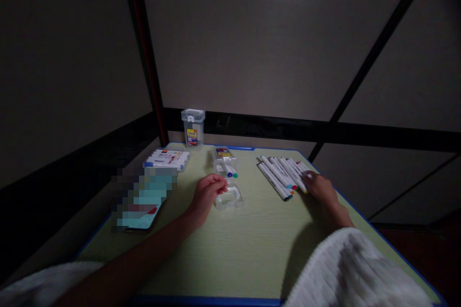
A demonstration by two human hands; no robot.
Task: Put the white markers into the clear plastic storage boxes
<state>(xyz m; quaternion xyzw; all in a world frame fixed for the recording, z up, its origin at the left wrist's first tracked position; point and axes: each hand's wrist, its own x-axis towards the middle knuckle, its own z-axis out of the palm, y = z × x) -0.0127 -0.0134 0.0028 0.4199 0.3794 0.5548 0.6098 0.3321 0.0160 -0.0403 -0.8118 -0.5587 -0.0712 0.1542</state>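
Observation:
My left hand (207, 193) rests on the table with its fingers curled, touching the edge of a clear plastic lid (230, 197). Just beyond the lid lies a clear marker case (224, 159) on its side, with two marker caps showing at its mouth. My right hand (321, 187) lies on the near end of a row of several white markers (283, 175); its fingers press on them, and whether it grips one is hidden.
The green table (245, 244) has a blue rim. A flat pack of markers (167, 158) lies at the back left, a clear upright box (193, 127) behind it. A blurred-out flat object (142, 199) lies at the left edge. Walls close in behind.

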